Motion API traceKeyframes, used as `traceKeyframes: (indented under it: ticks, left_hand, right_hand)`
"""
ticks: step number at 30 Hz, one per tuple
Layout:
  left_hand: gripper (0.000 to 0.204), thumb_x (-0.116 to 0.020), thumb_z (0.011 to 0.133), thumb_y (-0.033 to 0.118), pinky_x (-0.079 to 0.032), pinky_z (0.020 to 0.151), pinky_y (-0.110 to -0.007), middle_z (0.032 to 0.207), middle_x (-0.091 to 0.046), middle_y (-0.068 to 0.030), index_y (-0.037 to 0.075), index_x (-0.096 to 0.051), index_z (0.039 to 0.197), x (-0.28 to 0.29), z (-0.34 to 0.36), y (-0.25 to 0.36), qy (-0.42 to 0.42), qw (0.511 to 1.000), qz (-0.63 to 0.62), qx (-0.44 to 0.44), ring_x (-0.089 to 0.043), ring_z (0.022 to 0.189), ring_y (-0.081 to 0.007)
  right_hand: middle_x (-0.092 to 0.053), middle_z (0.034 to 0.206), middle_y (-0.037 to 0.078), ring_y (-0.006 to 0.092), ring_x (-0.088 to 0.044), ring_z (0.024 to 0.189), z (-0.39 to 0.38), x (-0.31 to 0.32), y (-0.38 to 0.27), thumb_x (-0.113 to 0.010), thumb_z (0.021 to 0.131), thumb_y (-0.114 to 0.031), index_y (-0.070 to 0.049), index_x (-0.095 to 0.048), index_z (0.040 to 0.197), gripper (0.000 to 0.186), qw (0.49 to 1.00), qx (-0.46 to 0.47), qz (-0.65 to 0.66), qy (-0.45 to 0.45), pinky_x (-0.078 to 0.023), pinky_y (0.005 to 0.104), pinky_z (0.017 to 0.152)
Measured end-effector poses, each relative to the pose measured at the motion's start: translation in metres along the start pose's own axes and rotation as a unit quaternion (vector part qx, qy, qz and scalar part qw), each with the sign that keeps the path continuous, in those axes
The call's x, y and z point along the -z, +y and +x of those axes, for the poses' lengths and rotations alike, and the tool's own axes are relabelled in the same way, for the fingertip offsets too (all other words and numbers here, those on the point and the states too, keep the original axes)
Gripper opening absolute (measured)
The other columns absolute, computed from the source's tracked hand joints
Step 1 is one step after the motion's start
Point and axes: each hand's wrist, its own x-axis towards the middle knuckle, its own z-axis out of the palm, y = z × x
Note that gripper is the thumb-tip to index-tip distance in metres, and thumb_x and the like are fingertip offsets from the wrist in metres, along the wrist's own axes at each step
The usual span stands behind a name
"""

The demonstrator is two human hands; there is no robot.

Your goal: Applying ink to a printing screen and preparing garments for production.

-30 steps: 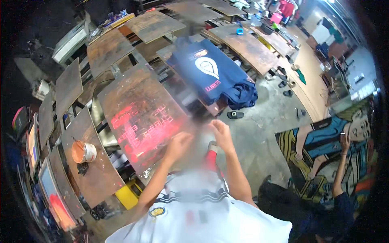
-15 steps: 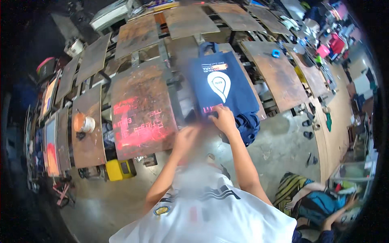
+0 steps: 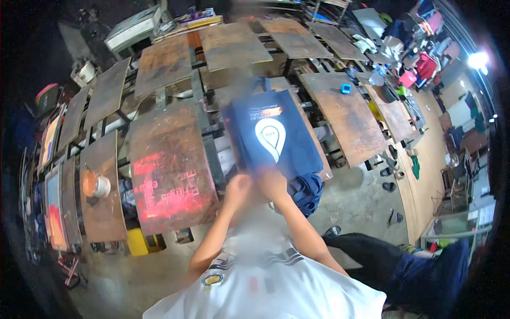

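A dark blue tote bag (image 3: 297, 138) with a white drop-shaped print lies flat on top of a stack of similar cloth on a board in front of me. Dark blue straps (image 3: 307, 195) hang bunched over its near right corner. My right hand (image 3: 272, 183) is closed at the bag's near edge, its fingertips blurred. Close beside it on the left, my left hand (image 3: 238, 190) is curled up near the bag's near left corner. Whatever its fingers hold is hidden.
A board with pink-red paint stains (image 3: 172, 170) stands left of the bag. Beyond it an orange-stained tub (image 3: 96, 185) sits on another board. A small blue device (image 3: 346, 89) lies on a board to the right. A person in dark trousers (image 3: 366, 258) is at lower right.
My left hand has come up closer to the right one at the bag's near edge. My right hand has drawn back toward me. A person in dark clothes has come into the lower right.
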Motion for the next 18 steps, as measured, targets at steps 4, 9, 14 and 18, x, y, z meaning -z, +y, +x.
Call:
traceKeyframes:
  ticks: [4, 9, 14, 18]
  left_hand:
    - [0.028, -0.070, 0.091, 0.013, -0.051, 0.070, -0.027, 0.099, -0.068, -0.0084, -0.001, -0.063, 0.114, -0.012, 0.013, -0.010, -0.023, 0.999, 0.031, -0.012, -0.062, 0.077, -0.0118]
    - [0.028, -0.072, 0.088, 0.014, -0.051, 0.074, -0.030, 0.100, -0.065, -0.0093, 0.003, -0.063, 0.112, -0.017, 0.016, 0.016, -0.032, 0.995, 0.092, -0.001, -0.063, 0.082, -0.0173]
    - [0.034, -0.075, 0.084, 0.024, -0.049, 0.085, -0.038, 0.101, -0.062, -0.0112, 0.005, -0.063, 0.110, -0.021, 0.015, 0.069, 0.041, 0.979, 0.199, -0.001, -0.062, 0.096, -0.0288]
    - [0.028, -0.073, 0.088, 0.024, -0.050, 0.074, -0.035, 0.088, -0.064, -0.0102, 0.003, -0.064, 0.104, -0.037, 0.015, 0.099, 0.056, 0.978, 0.197, -0.039, -0.064, 0.082, -0.0231]
  right_hand:
    - [-0.070, 0.084, 0.018, 0.0350, -0.069, 0.082, 0.003, 0.007, 0.006, -0.070, 0.083, -0.026, -0.008, -0.070, 0.096, 0.022, 1.000, -0.015, -0.002, 0.019, -0.056, 0.0474, 0.070]
    - [-0.069, 0.083, 0.023, 0.0404, -0.068, 0.080, 0.006, 0.005, 0.027, -0.063, 0.086, -0.025, -0.006, -0.070, 0.096, 0.022, 0.999, -0.032, 0.038, 0.004, -0.054, 0.0506, 0.074]
    - [-0.069, 0.089, 0.023, 0.0429, -0.066, 0.087, 0.004, 0.013, 0.048, -0.061, 0.085, -0.025, -0.004, -0.068, 0.096, 0.024, 0.988, 0.014, 0.156, 0.016, -0.052, 0.0527, 0.080]
    - [-0.068, 0.094, 0.025, 0.0441, -0.065, 0.093, 0.012, 0.016, 0.067, -0.062, 0.084, -0.024, -0.002, -0.066, 0.096, 0.026, 0.976, 0.059, 0.202, -0.051, -0.050, 0.0532, 0.083]
